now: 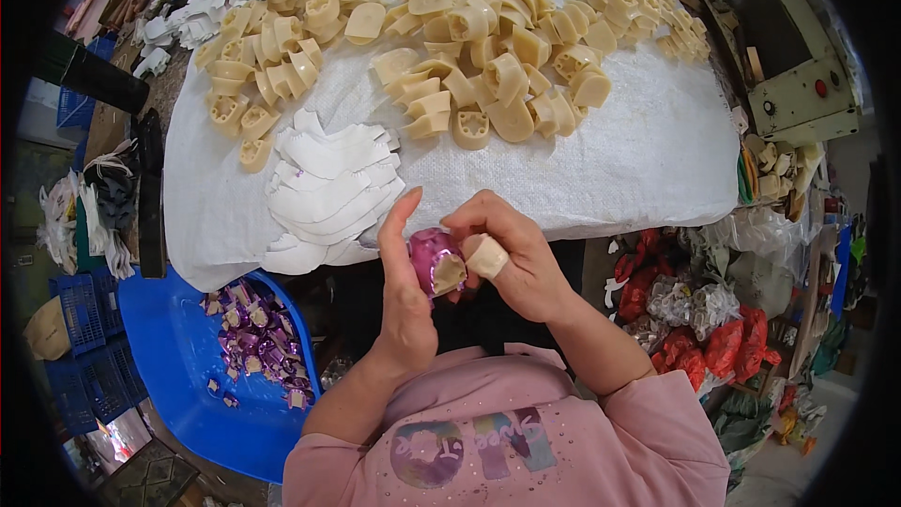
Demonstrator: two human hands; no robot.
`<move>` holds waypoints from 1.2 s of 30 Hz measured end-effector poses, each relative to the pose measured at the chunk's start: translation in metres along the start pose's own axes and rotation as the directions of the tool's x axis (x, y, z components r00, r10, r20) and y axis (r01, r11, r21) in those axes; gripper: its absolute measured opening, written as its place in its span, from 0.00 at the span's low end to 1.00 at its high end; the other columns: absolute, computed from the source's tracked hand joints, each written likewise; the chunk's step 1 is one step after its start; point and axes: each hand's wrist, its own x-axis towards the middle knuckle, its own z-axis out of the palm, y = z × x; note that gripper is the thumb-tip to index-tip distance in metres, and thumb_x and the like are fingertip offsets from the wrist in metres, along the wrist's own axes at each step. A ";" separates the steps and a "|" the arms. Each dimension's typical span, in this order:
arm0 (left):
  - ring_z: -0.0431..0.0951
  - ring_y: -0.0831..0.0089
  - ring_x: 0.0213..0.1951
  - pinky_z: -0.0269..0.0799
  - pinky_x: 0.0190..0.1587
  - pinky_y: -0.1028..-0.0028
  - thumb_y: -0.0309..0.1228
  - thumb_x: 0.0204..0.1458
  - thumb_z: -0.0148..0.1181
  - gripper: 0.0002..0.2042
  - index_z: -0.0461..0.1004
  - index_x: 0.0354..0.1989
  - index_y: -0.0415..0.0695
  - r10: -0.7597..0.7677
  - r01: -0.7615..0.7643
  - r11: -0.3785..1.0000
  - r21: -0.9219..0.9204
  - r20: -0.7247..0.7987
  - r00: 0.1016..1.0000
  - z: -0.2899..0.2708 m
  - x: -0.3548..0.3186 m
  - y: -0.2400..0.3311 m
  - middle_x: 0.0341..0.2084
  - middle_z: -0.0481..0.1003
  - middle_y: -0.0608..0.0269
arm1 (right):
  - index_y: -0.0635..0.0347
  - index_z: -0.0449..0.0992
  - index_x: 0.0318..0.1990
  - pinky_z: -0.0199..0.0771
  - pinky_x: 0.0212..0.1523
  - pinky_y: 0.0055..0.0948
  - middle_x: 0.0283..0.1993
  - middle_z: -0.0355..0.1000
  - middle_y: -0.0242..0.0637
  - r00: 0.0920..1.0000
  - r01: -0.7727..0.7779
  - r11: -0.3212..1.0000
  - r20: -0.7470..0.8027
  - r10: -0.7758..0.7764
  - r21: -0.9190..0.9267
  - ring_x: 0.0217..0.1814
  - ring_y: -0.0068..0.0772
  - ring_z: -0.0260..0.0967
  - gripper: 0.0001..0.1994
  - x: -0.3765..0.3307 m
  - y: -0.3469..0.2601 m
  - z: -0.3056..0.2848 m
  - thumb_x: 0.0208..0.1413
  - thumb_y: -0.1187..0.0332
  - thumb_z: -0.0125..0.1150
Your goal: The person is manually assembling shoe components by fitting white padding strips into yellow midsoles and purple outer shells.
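Note:
A shoe heel wrapped in shiny purple material (434, 258) is held in front of my chest, just off the table's near edge. Its beige end faces me. My left hand (405, 286) cups it from the left, fingers pointing up and palm along its side. From the right, my right hand (516, 263) closes on it, with the index fingertip at its upper edge and other fingers partly hidden behind it. Beige tape wraps the right thumb. Beyond the left hand, overlapping white cut pieces (333, 183) lie on the table. Bare beige shoe heels (507, 80) are heaped farther back.
White woven sheeting (648, 150) covers the table. At lower left a blue basin (178, 371) holds many purple-covered heels (258, 333). Blue crates (89, 305) stand left of it. Red and clear plastic bags (723, 343) lie at right, below a pale machine box (798, 99).

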 end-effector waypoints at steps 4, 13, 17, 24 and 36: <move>0.69 0.82 0.26 0.63 0.26 0.83 0.64 0.55 0.34 0.43 0.42 0.64 0.35 0.079 -0.084 0.982 0.166 0.037 0.996 0.004 -0.001 0.001 0.32 0.69 0.61 | 0.65 0.69 0.33 0.70 0.25 0.20 0.38 0.60 0.34 0.986 -0.133 0.986 0.113 0.122 0.098 0.28 0.21 0.68 0.10 0.000 0.002 -0.004 0.56 0.67 0.59; 0.69 0.81 0.26 0.64 0.28 0.83 0.55 0.60 0.34 0.34 0.44 0.63 0.38 0.071 -0.060 0.988 0.144 -0.076 0.995 0.003 -0.003 -0.016 0.33 0.69 0.60 | 0.64 0.69 0.43 0.69 0.35 0.22 0.42 0.57 0.33 0.989 -0.075 0.978 0.139 0.048 0.197 0.35 0.21 0.62 0.09 -0.006 0.001 -0.005 0.58 0.69 0.54; 0.70 0.80 0.27 0.65 0.28 0.82 0.58 0.59 0.35 0.36 0.43 0.64 0.40 0.056 -0.054 0.998 0.045 -0.043 0.998 -0.006 0.005 -0.008 0.34 0.70 0.59 | 0.63 0.69 0.47 0.68 0.37 0.24 0.42 0.59 0.33 0.988 -0.092 0.979 0.138 0.067 0.182 0.37 0.23 0.62 0.12 -0.005 -0.002 -0.012 0.58 0.68 0.55; 0.74 0.50 0.30 0.70 0.35 0.65 0.64 0.53 0.36 0.48 0.47 0.59 0.22 0.431 -0.518 0.482 0.707 0.323 0.842 -0.019 0.011 -0.004 0.33 0.71 0.43 | 0.66 0.72 0.39 0.68 0.27 0.27 0.24 0.68 0.36 0.987 0.065 0.862 0.160 0.019 -0.503 0.24 0.27 0.67 0.18 0.004 -0.022 -0.009 0.49 0.59 0.66; 0.74 0.63 0.36 0.71 0.38 0.70 0.25 0.43 0.66 0.22 0.68 0.48 0.39 0.082 -0.105 0.923 0.370 0.077 0.994 -0.019 0.008 0.012 0.36 0.70 0.54 | 0.64 0.71 0.42 0.65 0.28 0.22 0.32 0.68 0.33 0.994 -0.103 0.916 0.076 0.079 0.388 0.29 0.22 0.64 0.11 0.004 0.014 -0.019 0.59 0.65 0.54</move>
